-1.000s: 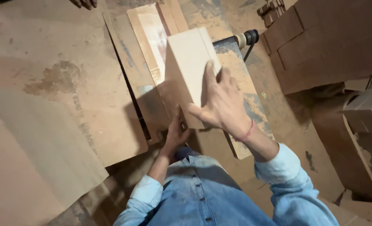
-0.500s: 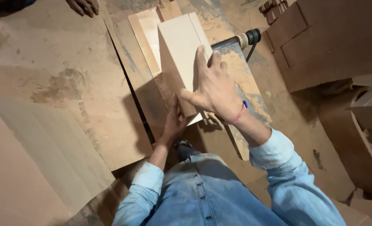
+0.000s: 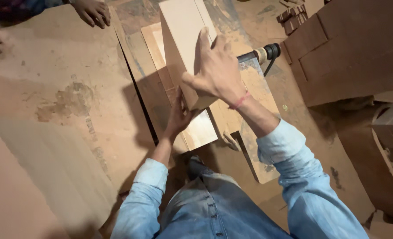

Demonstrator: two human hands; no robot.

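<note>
At centre frame, the right hand [image 3: 216, 71] clasped the pale wooden box [image 3: 183, 40] from above while the left hand [image 3: 178, 116] gripped its underside, holding it tilted, not yet set down on the boards [image 3: 205, 130].

Our left hand [image 3: 177, 116] sits in shadow under the pale wooden box [image 3: 185, 42], so we cannot tell its grip; the box's top runs off the upper edge. The power tool [image 3: 259, 55] shows only its dark end, and another person's hands [image 3: 92, 11] are cut off at the wrists.
</note>
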